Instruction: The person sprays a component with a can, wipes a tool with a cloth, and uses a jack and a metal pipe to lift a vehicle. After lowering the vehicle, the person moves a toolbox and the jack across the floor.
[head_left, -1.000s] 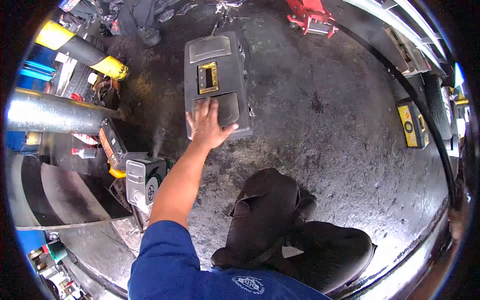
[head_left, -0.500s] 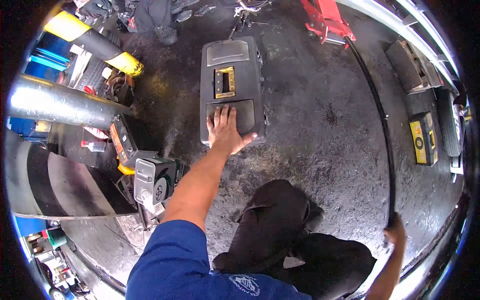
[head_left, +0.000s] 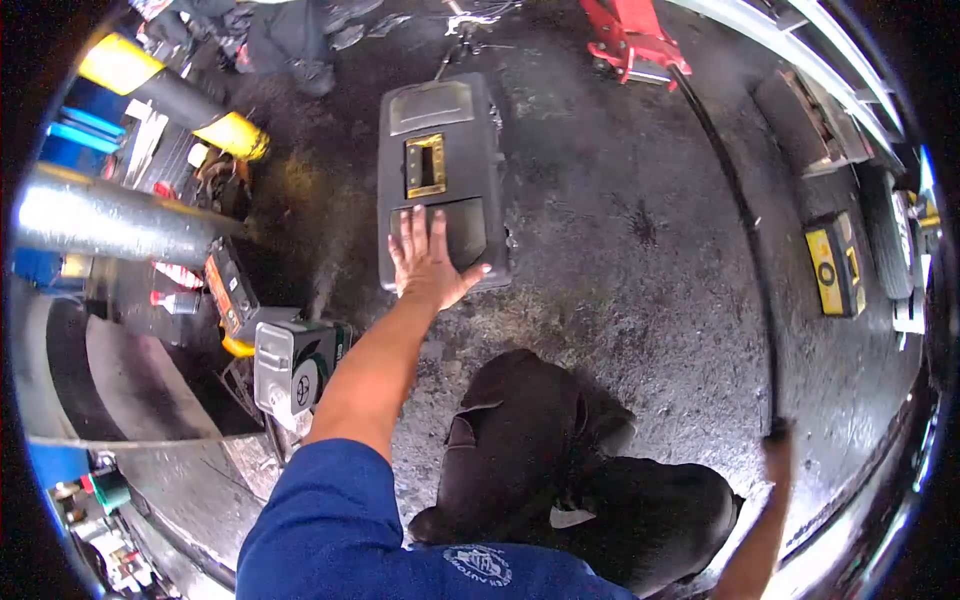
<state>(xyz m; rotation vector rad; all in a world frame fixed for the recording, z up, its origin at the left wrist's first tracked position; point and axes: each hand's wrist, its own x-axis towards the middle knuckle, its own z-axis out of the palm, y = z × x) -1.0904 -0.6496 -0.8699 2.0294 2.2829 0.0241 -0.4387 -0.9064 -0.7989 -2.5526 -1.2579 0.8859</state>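
Note:
My left hand point(head_left: 430, 272) lies flat on the lid of a black toolbox point(head_left: 487, 170), fingers spread across its near panel. A yellow-edged handle point(head_left: 425, 165) is set into the middle of that lid. At the lower right, my right hand point(head_left: 778, 458) is closed around the near end of a long black jack handle point(head_left: 748, 225). This handle runs up to a red floor jack point(head_left: 640, 40) at the top of the view. Some of my right fingers are blurred and hard to make out.
Left of my arm stand a metal fluid can point(head_left: 283, 368) and a dark battery-like box point(head_left: 235, 290). A yellow-and-black post point(head_left: 230, 135) and a shiny metal cylinder point(head_left: 110, 218) lie beyond. On the right are a yellow-and-black case point(head_left: 835, 268) and a tire point(head_left: 885, 232).
The view has shifted slightly, so the toolbox and jack appear farther left. My left hand stays on the lid and my right hand stays at the jack handle's end.

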